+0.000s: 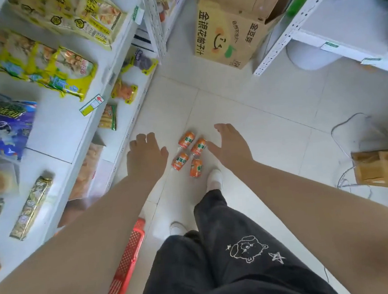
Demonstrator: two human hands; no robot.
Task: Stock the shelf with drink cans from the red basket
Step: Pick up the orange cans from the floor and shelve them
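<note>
Several orange drink cans (189, 153) stand in a tight cluster on the pale tiled floor, in front of my feet. My left hand (145, 156) hovers just left of the cluster, fingers apart, holding nothing. My right hand (230, 146) hovers just right of it, palm down and spread, its thumb close to the nearest can. The red basket (126, 267) lies low at my left leg; only its mesh side and rim show, under my left forearm. The white shelf unit (69, 125) rises along the left.
Snack bags (40, 66) lie on the left shelves. A cardboard carton (229, 31) stands on the floor ahead, by a second white shelf unit (317, 11) at the right. A flat brown box (382, 168) and loose cable (351, 128) lie at the right.
</note>
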